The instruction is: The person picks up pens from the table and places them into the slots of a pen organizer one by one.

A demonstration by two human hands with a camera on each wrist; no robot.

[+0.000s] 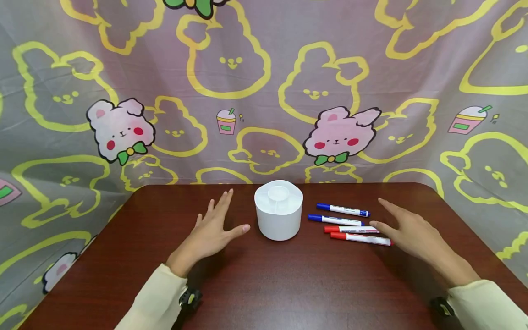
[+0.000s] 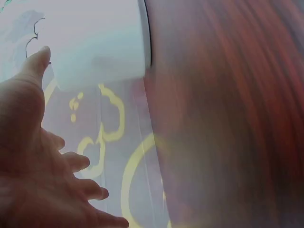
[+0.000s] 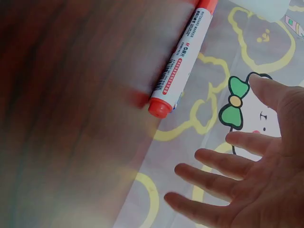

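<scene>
White, smooth plastic container (image 1: 278, 225) with a rounded, three-sided top is standing upright on the dark reddish-brown wood-grain desk (image 1: 264, 284). Its top is showing a round ring in the middle, and a thin divider is running from that ring toward the front rim. Four slim white-barrelled markers are lying flat to the right of the container, their longer coloured ends pointing toward it. The farther blue-capped marker (image 1: 345, 210) and the nearer blue-capped marker (image 1: 341, 221) are lying beyond the farther red-capped marker (image 1: 352, 229) and the nearer red-capped marker (image 1: 363, 239). In the right wrist view, a red-ended marker is showing dark and red print, a barcode and a glossy red end plug.

The left hand (image 1: 210, 234) is hovering left of the container, apart from it, its fingers spreading open and its thumb pointing toward the wall. The right hand (image 1: 416, 233) is hovering well to the right of the container, just beside the markers' far ends, its fingers also extending open and holding nothing. Cream sleeves (image 1: 152, 298) are covering both forearms. Behind the container, a greyish-pink cloth (image 1: 264, 110) with yellow animal outlines is hanging.
</scene>
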